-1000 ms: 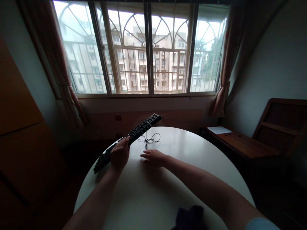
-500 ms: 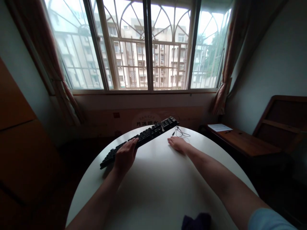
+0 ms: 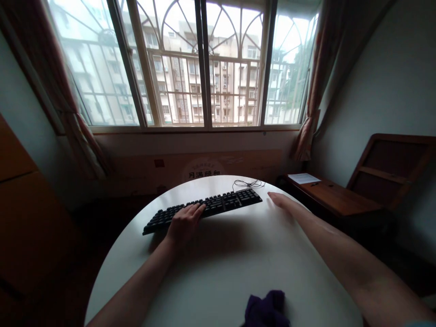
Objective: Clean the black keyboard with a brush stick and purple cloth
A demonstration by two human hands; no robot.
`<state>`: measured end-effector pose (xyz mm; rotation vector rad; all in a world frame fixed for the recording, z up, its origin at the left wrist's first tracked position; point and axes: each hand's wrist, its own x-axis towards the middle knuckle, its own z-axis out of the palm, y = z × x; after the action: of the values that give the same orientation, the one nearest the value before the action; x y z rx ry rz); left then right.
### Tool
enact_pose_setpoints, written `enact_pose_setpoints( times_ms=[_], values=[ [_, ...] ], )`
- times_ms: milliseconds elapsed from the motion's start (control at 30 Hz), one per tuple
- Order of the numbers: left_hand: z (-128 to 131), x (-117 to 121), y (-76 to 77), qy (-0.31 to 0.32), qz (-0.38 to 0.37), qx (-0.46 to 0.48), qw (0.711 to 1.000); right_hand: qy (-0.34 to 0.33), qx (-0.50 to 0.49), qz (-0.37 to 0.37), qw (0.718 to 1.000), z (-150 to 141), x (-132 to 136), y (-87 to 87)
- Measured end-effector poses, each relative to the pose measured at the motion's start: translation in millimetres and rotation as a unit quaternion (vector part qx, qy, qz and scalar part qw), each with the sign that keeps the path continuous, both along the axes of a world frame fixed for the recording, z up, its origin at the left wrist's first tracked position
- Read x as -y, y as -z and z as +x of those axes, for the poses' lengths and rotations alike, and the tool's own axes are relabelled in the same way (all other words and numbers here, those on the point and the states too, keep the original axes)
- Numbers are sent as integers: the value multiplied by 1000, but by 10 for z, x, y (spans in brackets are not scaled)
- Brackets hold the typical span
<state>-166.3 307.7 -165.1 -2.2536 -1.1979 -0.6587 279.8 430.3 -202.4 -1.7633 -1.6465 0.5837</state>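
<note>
A black computer keyboard is held a little above the white round table, its shadow falling on the top below it. My left hand grips its near long edge left of the middle, fingers over the keys and thumb out of sight underneath. Just beyond the keyboard's right end, my right hand is apart from it, low over the table, fingers stretched out and holding nothing. The keyboard's thin black cable lies looped behind the far right corner.
The white round table carries a crumpled purple cloth near its front. To the right stands a wooden chair or bench with a sheet of paper on it. A long cardboard box leans under the window.
The keyboard's right end has come down and turned towards me, more level now. My right hand has moved right, away from the cable. More of the purple cloth shows.
</note>
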Motion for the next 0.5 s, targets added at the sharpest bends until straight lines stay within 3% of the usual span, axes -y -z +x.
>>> enact_pose_setpoints(
  times_ms=[167,367,500],
  values=[
    [100,6,72,45,25,-34,998,-17,-160,17,987,-125,285,-209],
    [177,48,70,61,-30,-48,997,-46,-340,-41,939,-351,690,-515],
    [199,85,34,37,-77,-57,995,-37,-395,-63,916,-447,792,-591]
  ],
)
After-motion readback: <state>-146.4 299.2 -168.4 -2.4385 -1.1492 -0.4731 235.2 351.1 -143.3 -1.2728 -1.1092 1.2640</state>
